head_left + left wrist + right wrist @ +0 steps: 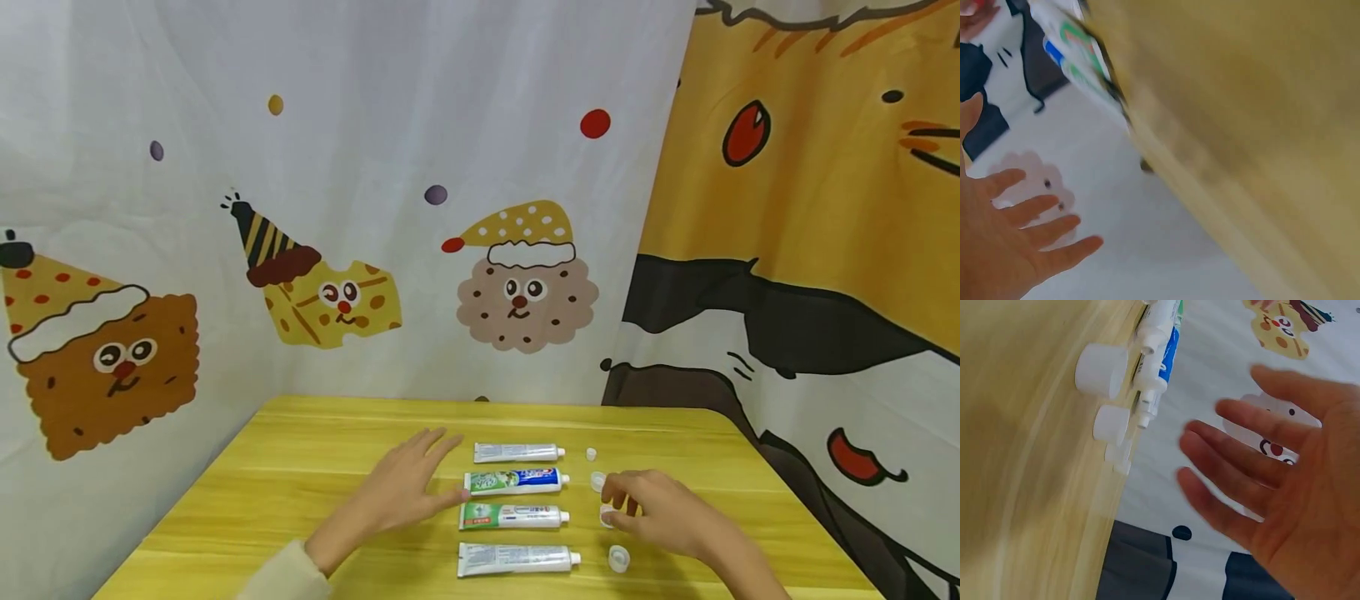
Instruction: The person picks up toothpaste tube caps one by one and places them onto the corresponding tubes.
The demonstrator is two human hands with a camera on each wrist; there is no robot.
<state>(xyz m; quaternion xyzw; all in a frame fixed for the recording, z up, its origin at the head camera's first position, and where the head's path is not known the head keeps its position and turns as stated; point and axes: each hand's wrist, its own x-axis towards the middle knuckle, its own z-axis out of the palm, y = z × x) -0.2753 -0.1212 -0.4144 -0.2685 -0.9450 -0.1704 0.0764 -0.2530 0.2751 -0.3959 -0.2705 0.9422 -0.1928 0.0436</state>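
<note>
Several toothpaste tubes lie in parallel on the table: a small silver-white tube at the back, a green-and-blue one, a green-and-white one and a larger pale one in front. All nozzles point right, bare. A white cap stands beside each, such as the front cap and the back cap. My left hand hovers left of the tubes, fingers spread, holding nothing. Above the two middle caps is my right hand; the right wrist view shows its fingers loosely bent, apart from the caps.
The yellow wood-grain table ends at a back edge against a white curtain printed with cartoon snacks. Another printed curtain hangs along the right side.
</note>
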